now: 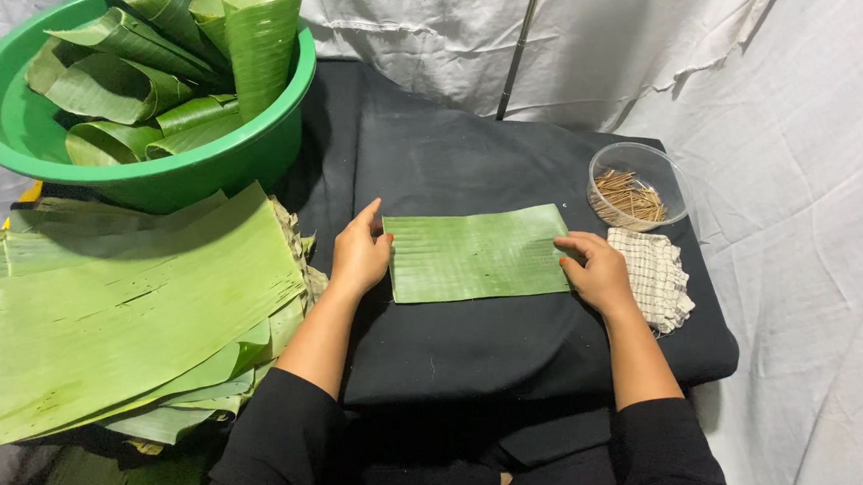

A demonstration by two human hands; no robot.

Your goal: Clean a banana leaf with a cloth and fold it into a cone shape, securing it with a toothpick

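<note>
A person in black sleeves flattens a rectangular banana leaf piece on a black cloth-covered table; the left hand rests at the leaf's left edge, fingers loosely apart and touching it, gripping nothing; the right hand lies on the leaf's right edge, fingers spread flat and pressing down. The leaf sits at the table's centre, between both hands; a checked cloth lies just beside the right hand; behind it stands a clear bowl of thin sticks. To the left, a stack of large banana leaves lies below a green basin holding rolled leaves.
</note>
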